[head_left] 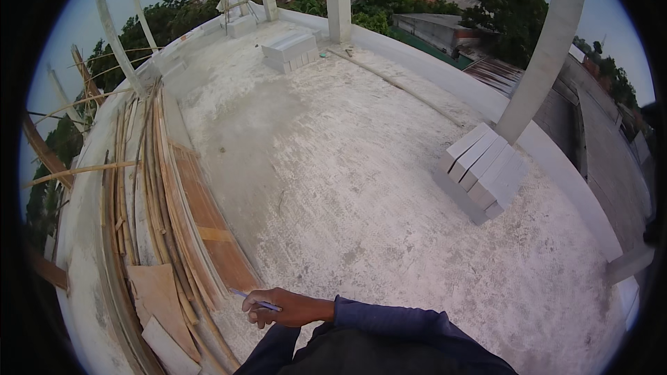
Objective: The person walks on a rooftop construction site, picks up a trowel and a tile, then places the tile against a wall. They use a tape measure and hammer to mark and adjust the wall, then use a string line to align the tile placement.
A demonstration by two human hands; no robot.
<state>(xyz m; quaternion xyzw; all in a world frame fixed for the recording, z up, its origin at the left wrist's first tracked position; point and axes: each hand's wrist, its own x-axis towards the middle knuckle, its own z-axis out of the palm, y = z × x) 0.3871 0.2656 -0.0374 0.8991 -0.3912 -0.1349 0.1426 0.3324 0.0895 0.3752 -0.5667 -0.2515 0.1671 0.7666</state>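
Observation:
My right hand [285,307] reaches across from the right at the bottom centre, its fingers curled around a thin bluish stick-like tool [251,298], too small to identify. My left arm's dark sleeve [272,351] rises beneath it; the left hand and whatever it holds are hidden or indistinct behind the right. Left of my hands, bamboo poles [156,208], long timber strips and brown boards [208,208] lie lengthwise on the pale concrete surface [368,222], with a torn brown sheet [156,292] and a pale offcut [170,347] on top.
Light grey blocks are stacked by the right column [535,48] [486,167] and farther back [288,48]. A low white parapet [438,76] borders the rooftop, with several concrete columns and bamboo scaffolding [83,167] at left. A long pipe [396,83] lies near the parapet. Trees and roofs lie beyond.

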